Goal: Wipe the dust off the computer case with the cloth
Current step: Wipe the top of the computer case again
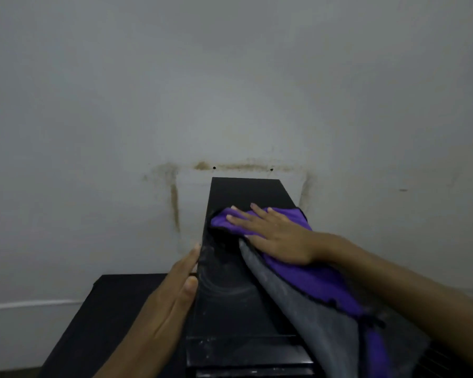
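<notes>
pressing flat on the purple cloth, the right hand is lying in the centre of the frame with its fingers straight and slightly spread, holding the cloth down on the top of the black computer case. the cloth's grey underside is hanging over the case's right edge toward the lower right. the left hand is resting against the case's left side – fingers straight and together, gripping nothing. the case is standing on a dark bench, lower left, before a stained white wall – dusty swirls are showing on its top.
</notes>
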